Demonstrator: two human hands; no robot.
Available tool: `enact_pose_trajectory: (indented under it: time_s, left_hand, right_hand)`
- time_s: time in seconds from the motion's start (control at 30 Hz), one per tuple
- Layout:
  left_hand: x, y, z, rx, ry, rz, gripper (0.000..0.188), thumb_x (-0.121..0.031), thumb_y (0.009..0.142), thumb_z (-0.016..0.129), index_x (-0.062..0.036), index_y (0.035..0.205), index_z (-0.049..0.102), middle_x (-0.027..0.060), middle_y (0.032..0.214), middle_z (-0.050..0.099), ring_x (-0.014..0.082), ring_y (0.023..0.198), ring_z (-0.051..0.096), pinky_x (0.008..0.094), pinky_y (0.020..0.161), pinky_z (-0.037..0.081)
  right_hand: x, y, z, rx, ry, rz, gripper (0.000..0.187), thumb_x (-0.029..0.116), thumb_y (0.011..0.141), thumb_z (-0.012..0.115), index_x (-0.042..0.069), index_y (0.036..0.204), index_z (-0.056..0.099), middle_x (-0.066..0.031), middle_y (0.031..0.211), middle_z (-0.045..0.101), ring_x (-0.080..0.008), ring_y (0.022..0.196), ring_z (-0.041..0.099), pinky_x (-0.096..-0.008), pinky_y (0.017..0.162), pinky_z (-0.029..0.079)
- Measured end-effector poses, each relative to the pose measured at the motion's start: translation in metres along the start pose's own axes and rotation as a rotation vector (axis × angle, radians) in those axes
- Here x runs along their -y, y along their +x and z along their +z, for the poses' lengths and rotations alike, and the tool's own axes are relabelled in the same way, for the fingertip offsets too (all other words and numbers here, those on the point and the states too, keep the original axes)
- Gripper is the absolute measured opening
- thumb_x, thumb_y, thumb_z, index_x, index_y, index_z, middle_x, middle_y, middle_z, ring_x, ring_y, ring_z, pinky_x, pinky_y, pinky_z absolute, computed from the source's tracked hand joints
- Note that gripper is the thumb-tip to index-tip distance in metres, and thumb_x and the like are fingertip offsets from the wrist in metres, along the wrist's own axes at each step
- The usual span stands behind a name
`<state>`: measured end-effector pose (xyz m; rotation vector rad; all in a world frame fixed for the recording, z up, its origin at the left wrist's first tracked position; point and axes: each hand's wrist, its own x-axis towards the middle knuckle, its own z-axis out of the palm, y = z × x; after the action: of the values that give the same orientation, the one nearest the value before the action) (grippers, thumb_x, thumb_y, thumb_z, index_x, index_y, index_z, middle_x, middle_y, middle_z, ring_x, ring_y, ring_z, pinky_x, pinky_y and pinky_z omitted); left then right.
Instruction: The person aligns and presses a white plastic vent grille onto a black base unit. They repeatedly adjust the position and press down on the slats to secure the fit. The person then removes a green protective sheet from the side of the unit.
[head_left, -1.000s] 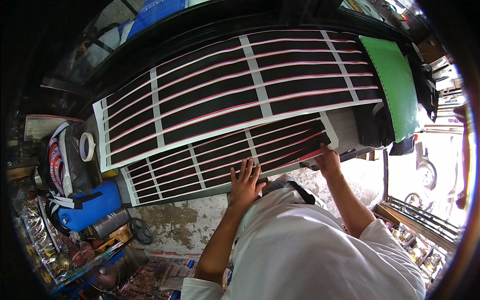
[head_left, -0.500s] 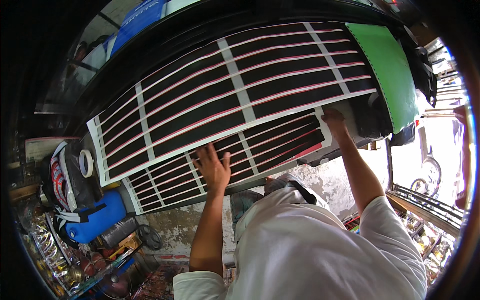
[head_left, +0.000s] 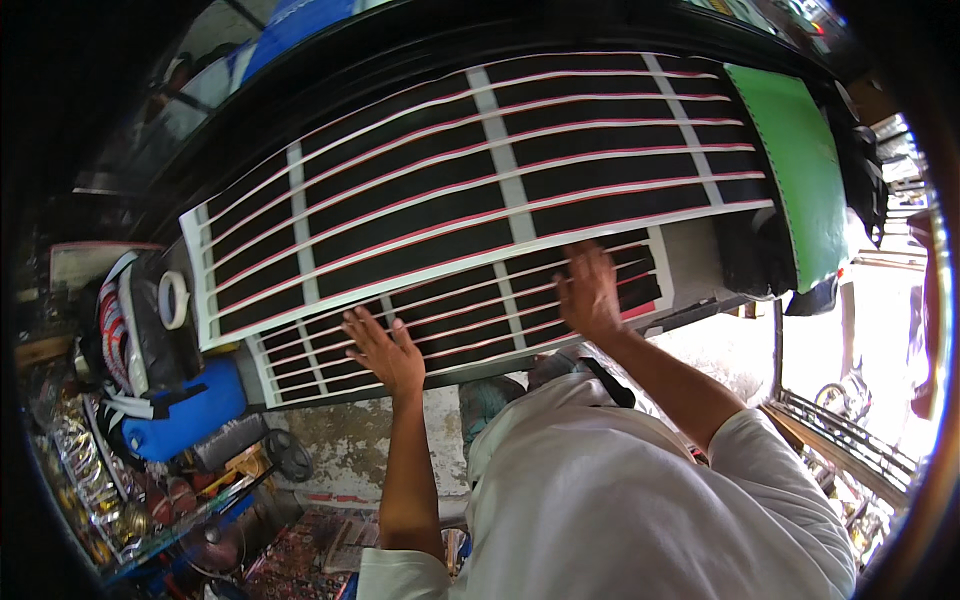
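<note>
A long sheet with black panels and white and red stripes lies across the workbench. Partly beneath its near edge is a second, narrower striped sheet. My left hand lies on this nearer sheet, fingers spread. Further right, my right hand is on the same sheet close to the upper sheet's white edge, palm down with fingers extended. Neither hand holds anything. At its right end the nearer sheet shows a small red patch.
A green panel and black material lie at the bench's right end. To the left are a roll of white tape, a blue container and a handwheel. Metal rails stand at lower right.
My right hand has come left from the nearer sheet's right corner onto its striped surface, and its fingers have opened out. My left hand has shifted slightly left. The view has shifted a little.
</note>
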<state>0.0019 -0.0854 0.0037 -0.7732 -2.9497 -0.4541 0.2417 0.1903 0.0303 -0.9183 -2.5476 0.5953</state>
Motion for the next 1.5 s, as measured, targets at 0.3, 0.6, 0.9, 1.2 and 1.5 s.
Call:
enact_pose_trajectory:
  time_s: [0.3, 0.6, 0.9, 1.2, 1.5]
  left_hand:
    - [0.119, -0.060, -0.056, 0.361, 0.112, -0.229, 0.075, -0.057, 0.115, 0.039, -0.0199, 0.176, 0.018, 0.0157, 0.182, 0.014, 0.0407, 0.168, 0.011, 0.0745, 0.127, 0.015]
    - [0.196, -0.019, -0.061, 0.231, 0.089, -0.364, 0.070, -0.048, 0.111, 0.056, -0.0111, 0.168, 0.039, 0.0226, 0.179, 0.023, 0.0435, 0.165, 0.020, 0.0793, 0.121, 0.026]
    - [0.392, 0.044, -0.088, -0.248, -0.023, -0.632, 0.068, -0.033, 0.097, 0.079, 0.0136, 0.141, 0.057, 0.0334, 0.132, 0.068, 0.0497, 0.122, 0.066, 0.0554, 0.107, 0.052]
    - [0.414, 0.094, -0.060, -0.009, -0.157, -0.807, 0.066, -0.050, 0.096, 0.077, 0.0040, 0.133, 0.068, 0.0263, 0.123, 0.075, 0.0433, 0.115, 0.072, 0.0518, 0.099, 0.056]
    - [0.538, 0.144, -0.017, -0.153, -0.829, -0.352, 0.021, -0.020, 0.098, 0.075, 0.0008, 0.099, 0.071, 0.0129, 0.095, 0.073, 0.0257, 0.087, 0.066, 0.0417, 0.087, 0.053]
  right_hand:
    - [0.105, -0.027, 0.051, 0.455, 0.013, -0.231, 0.077, 0.032, 0.107, 0.060, 0.003, 0.171, 0.027, -0.0177, 0.180, 0.019, -0.0352, 0.167, 0.019, -0.0601, 0.133, 0.017]
    - [0.143, -0.028, 0.063, 0.347, -0.090, -0.111, 0.075, 0.033, 0.107, 0.060, 0.002, 0.169, 0.032, -0.0215, 0.178, 0.025, -0.0389, 0.165, 0.024, -0.0593, 0.133, 0.018]
    - [0.101, -0.102, 0.044, 0.048, -0.189, 0.249, 0.073, 0.018, 0.102, 0.063, -0.001, 0.167, 0.034, -0.0268, 0.175, 0.029, -0.0469, 0.162, 0.027, -0.0612, 0.130, 0.023]
    - [0.096, -0.197, 0.038, 0.079, -0.292, 0.586, 0.073, 0.028, 0.107, 0.059, 0.002, 0.169, 0.031, -0.0254, 0.177, 0.027, -0.0457, 0.163, 0.025, -0.0606, 0.131, 0.021]
    - [0.076, -0.168, 0.039, 0.082, -0.259, 0.563, 0.069, 0.030, 0.110, 0.055, 0.005, 0.170, 0.031, -0.0245, 0.177, 0.026, -0.0462, 0.162, 0.026, -0.0600, 0.130, 0.024]
